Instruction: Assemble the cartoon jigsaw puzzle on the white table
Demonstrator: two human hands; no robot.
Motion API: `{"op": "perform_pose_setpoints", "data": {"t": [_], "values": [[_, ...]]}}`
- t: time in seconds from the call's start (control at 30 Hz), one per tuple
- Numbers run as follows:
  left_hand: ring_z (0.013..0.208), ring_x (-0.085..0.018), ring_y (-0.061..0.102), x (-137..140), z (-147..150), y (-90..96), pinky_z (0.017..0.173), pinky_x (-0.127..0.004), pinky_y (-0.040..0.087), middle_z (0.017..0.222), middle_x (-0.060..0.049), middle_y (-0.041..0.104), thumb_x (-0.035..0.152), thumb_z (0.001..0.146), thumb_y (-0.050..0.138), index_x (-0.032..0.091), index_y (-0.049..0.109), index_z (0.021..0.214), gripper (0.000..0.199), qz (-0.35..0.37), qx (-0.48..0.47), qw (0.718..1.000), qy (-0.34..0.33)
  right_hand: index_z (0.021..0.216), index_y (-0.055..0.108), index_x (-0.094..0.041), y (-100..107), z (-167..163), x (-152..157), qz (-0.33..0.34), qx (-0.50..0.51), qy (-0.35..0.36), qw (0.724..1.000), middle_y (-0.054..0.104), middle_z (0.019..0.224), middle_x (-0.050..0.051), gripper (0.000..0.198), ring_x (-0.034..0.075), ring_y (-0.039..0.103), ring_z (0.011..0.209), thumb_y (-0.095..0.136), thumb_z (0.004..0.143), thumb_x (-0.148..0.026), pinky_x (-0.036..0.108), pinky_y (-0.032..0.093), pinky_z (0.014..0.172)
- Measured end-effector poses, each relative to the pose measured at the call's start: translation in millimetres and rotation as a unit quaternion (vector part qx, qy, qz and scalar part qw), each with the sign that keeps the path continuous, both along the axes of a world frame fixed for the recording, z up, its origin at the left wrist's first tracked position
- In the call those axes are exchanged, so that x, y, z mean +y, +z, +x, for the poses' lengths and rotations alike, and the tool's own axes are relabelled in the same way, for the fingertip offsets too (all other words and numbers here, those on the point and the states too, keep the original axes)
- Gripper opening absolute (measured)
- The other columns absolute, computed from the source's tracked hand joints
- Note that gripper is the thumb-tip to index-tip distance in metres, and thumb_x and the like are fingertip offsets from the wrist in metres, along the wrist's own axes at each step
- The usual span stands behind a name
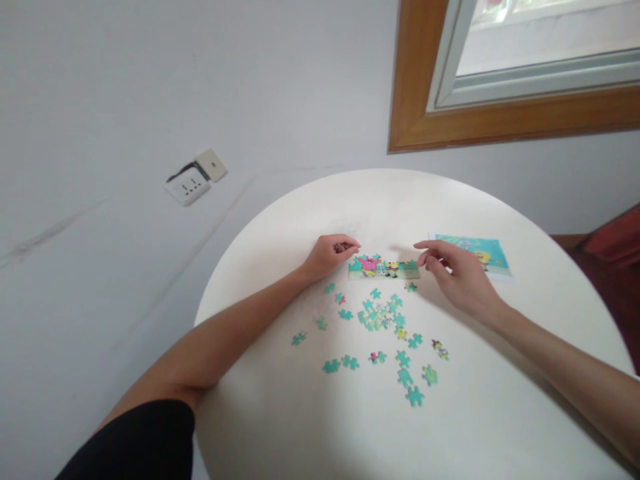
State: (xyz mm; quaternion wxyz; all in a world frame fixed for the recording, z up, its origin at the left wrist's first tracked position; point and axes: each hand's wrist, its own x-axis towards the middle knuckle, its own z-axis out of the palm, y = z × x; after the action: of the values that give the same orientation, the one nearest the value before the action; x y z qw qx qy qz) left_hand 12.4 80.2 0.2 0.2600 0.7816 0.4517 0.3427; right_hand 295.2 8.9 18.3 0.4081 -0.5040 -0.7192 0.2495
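Note:
A partly joined jigsaw puzzle (384,269) lies on the table as a low strip, with a pink starfish character and a yellow square character on it. My left hand (330,257) rests at its left end, fingers curled and thumb tip close to the forefinger; whatever is between them, if anything, is hidden. At the right end hovers my right hand (457,273), forefinger stretched out, other fingers bent, nothing visible in it. Nearer to me, several loose puzzle pieces (373,317) form a heap, with others scattered around, such as a green piece (415,397) at the front.
A picture sheet (493,257) with the yellow character lies beyond my right hand, partly covered by it. The round white table (280,427) stands against a wall with a socket (187,185). A wood-framed window (415,127) is at the upper right.

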Motion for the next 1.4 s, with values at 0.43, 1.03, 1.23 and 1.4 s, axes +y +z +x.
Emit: {"op": "perform_pose_setpoints", "data": {"t": [0.43, 1.03, 1.23, 1.4], "values": [[0.065, -0.012, 0.058, 1, -1, 1.4, 0.062, -0.023, 0.044, 0.083, -0.005, 0.075, 0.029, 0.085, 0.065, 0.015, 0.077, 0.090, 0.018, 0.004, 0.020, 1.000, -0.012, 0.095, 0.070, -0.021, -7, 6, -3, 0.003, -0.183, 0.139, 0.973, 0.067, 0.093, 0.007, 0.016, 0.021, 0.061, 0.088, 0.057, 0.086, -0.017, 0.035, 0.048, 0.078], [0.108, -0.020, 0.060, -4, 4, 5.8, 0.102, -0.039, 0.039, 0.117, -0.006, 0.072, 0.028, 0.097, 0.054, 0.024, 0.072, 0.115, 0.026, 0.115, 0.118, 0.964, -0.211, 0.079, 0.054, -0.019, 10, 4, -21, -0.049, -0.226, 0.250, 0.940, 0.060, 0.088, 0.006, 0.016, 0.015, 0.053, 0.075, 0.048, 0.080, -0.005, 0.028, 0.042, 0.068], [0.117, -0.024, 0.051, -6, 2, 6.0, 0.107, -0.042, 0.034, 0.134, -0.002, 0.064, 0.035, 0.095, 0.058, 0.032, 0.068, 0.126, 0.032, 0.117, 0.179, 0.949, -0.233, 0.084, 0.066, -0.020, 20, 9, 1, -0.051, -0.137, 0.193, 0.970, 0.065, 0.075, 0.002, 0.015, 0.014, 0.053, 0.065, 0.052, 0.084, -0.015, 0.028, 0.041, 0.060], [0.116, -0.024, 0.052, -4, 2, 5.2, 0.106, -0.042, 0.034, 0.134, -0.003, 0.064, 0.037, 0.095, 0.058, 0.034, 0.067, 0.127, 0.033, 0.110, 0.183, 0.948, -0.235, 0.082, 0.073, -0.017, 16, 1, 40, -0.075, -0.029, 0.093, 0.992, 0.072, 0.076, 0.006, 0.016, 0.016, 0.061, 0.068, 0.059, 0.081, -0.023, 0.030, 0.048, 0.063]]}}
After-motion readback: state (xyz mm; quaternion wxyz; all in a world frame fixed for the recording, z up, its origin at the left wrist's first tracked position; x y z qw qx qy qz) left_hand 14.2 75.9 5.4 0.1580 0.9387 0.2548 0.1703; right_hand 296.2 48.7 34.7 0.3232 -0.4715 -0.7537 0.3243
